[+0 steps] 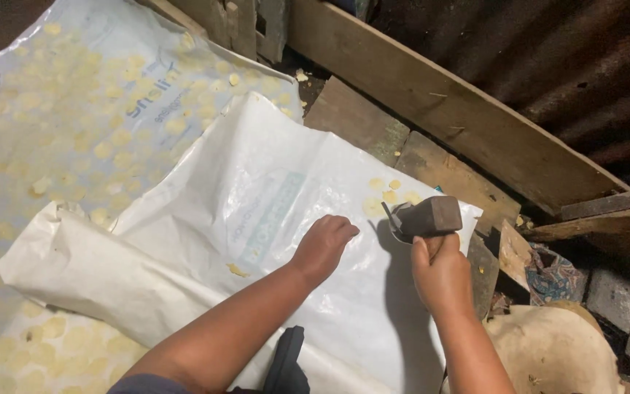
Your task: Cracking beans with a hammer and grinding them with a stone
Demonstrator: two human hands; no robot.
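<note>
Nearest me, my left hand [324, 244] rests knuckles-down on the white woven sack [257, 211], fingers curled in a loose fist that holds nothing I can see. Just right of it on the same sack, my right hand [440, 273] is closed tight around a short handle, gripping a mallet [426, 217] whose dark, blocky wooden head hangs just above the sack's far right edge; a thin dark metal piece sticks out beside the head, and I cannot tell what it is.

I judge the main risk to be the spacing: my left hand lies near the mallet head, so a slightly skewed blow could catch the knuckles. The sack looks slick and creased, so it might slide or bunch under a strike.

A few flat, pale yellow discs [388, 191] lie on the sack just beyond the mallet, thin and irregular like pressed chips. Left of the sack, a second printed plastic sheet [89, 109] is covered with many more of them. Beyond the sack's far edge run rough, worn wooden planks [432, 95], and behind those stands dark corrugated metal sheeting [577, 58], rusty and ribbed.
</note>
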